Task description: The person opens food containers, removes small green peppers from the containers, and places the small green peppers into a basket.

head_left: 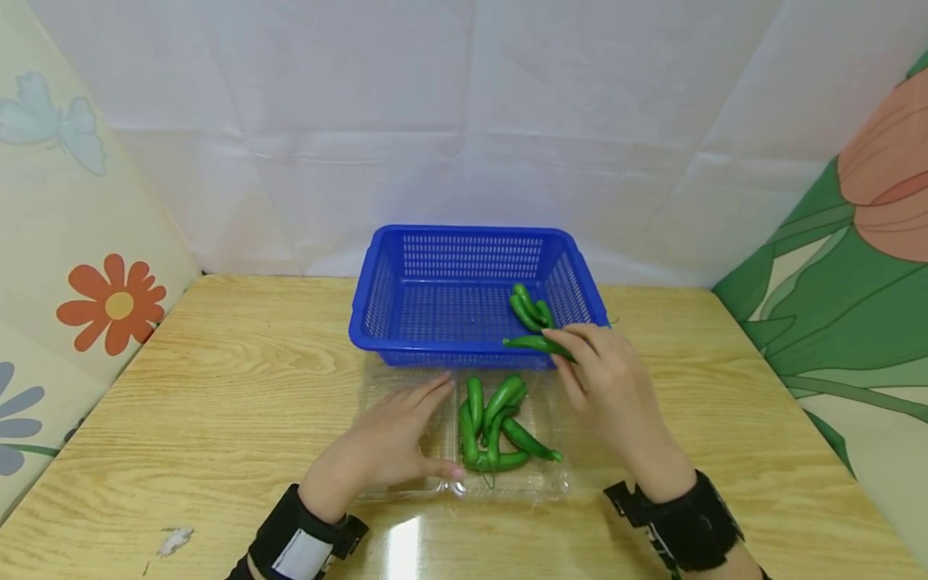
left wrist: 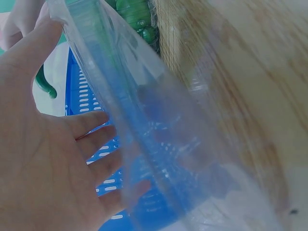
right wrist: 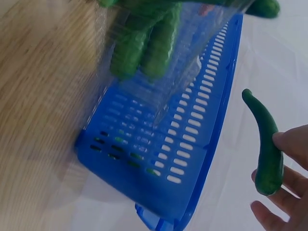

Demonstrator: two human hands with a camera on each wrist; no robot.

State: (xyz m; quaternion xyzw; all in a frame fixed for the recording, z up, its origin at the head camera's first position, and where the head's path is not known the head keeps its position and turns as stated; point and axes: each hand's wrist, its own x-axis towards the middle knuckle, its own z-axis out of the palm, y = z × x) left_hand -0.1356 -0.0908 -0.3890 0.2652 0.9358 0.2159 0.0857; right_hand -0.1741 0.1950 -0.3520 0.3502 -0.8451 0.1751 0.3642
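My right hand pinches a green pepper between thumb and fingers, over the front right rim of the blue basket. In the right wrist view, that curved pepper is held near its thicker end. My left hand spreads over the left half of a clear plastic clamshell box, its thumb by the middle fold. The left wrist view shows its fairly straight fingers against the clear plastic. Several green peppers lie in the box's right half.
Several more green peppers lie inside the basket at its right end. The box stands directly in front of the basket on a wooden table. A white cloth hangs behind, with painted panels at both sides.
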